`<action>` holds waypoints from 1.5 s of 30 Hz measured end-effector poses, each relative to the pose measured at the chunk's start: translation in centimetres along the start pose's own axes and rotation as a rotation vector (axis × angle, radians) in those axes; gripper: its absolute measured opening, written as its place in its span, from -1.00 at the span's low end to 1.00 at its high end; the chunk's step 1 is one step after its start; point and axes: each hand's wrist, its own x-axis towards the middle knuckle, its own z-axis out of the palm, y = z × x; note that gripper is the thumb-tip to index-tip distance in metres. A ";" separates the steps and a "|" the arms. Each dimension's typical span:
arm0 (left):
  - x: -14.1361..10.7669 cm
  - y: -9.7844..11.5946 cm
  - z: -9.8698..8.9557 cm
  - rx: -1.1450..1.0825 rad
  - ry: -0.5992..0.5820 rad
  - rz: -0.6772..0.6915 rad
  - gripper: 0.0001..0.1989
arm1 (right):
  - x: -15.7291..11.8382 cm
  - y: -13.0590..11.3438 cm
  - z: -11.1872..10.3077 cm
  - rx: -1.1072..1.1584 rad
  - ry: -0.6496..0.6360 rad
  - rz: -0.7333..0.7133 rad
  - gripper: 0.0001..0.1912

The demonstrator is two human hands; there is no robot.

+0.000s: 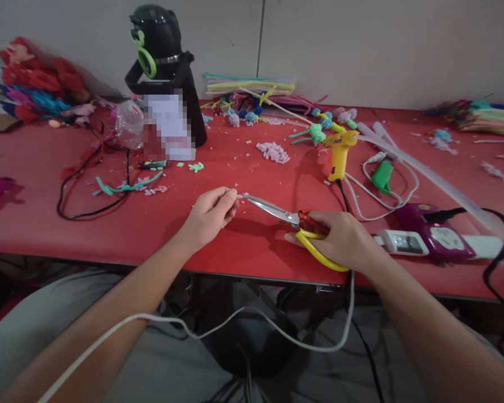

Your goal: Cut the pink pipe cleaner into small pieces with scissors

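My right hand (pixel 340 238) is closed on scissors (pixel 279 211) with one red and one yellow handle. Their blades look nearly closed and point left, the tips close to the fingertips of my left hand (pixel 213 211). That left hand pinches something small and pale; its shape is too small to make out. Tiny pale bits lie around the blade tips. Behind the hands is a pile of short pale pink pieces (pixel 273 153) on the red table (pixel 231 252).
A black bottle (pixel 193 106) stands back left. A yellow glue gun (pixel 339 159) stands right of the pink pile, near white cables and a purple power strip (pixel 443 238). Pipe cleaners (pixel 252 87) lie along the wall. A white cable (pixel 243 310) hangs across my lap.
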 end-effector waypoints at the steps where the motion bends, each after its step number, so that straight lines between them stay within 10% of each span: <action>1: 0.0 0.0 0.0 0.002 -0.001 0.003 -0.69 | 0.0 0.0 0.0 -0.001 0.002 -0.007 -0.33; 45: 0.1 0.2 0.4 0.033 0.026 0.021 -0.68 | 0.1 0.1 0.1 -0.018 0.001 -0.001 -0.33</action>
